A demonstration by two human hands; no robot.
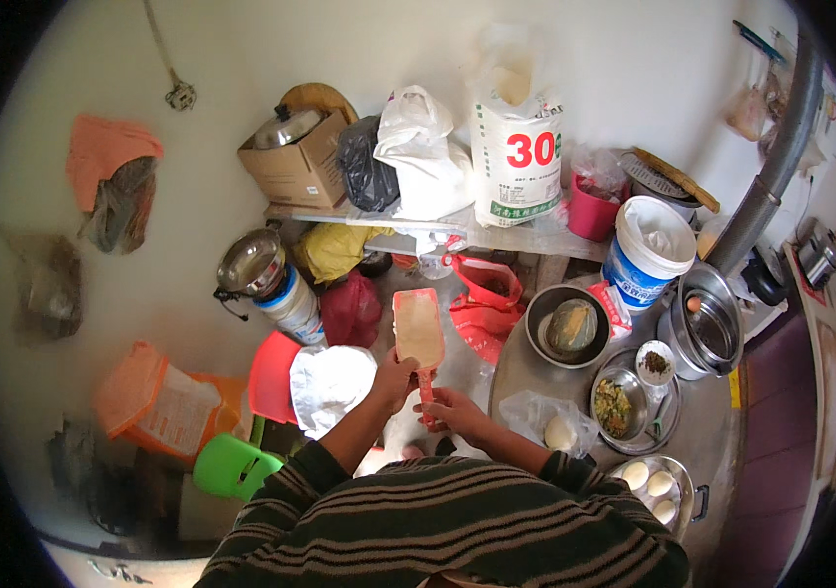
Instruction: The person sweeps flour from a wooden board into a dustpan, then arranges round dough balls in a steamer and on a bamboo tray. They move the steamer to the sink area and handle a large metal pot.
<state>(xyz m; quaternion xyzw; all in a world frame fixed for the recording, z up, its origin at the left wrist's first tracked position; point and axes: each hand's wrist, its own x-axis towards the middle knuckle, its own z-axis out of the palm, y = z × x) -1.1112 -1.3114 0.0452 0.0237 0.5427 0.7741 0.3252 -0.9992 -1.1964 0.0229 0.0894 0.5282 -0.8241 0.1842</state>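
Observation:
A red plastic scoop (419,328) points away from me in front of my body, its hollow coated or filled with something pale that looks like flour. My left hand (396,378) grips it where the blade meets the handle. Around the lower handle (427,404) close the fingers of my right hand (456,413). To the right of that hand, a clear plastic bag (535,404) lies on the table with a round white piece of dough (560,434). A white flour sack (517,162) stands upright on the shelf ahead.
On the round metal table (510,360) are a bowl (535,312) holding a squash (572,325), a bowl of chopped food (613,408), and a pan (675,470) with round dough pieces. Bags and a cardboard box (297,165) crowd the shelf (447,228). A green plastic stool (234,467) stands left.

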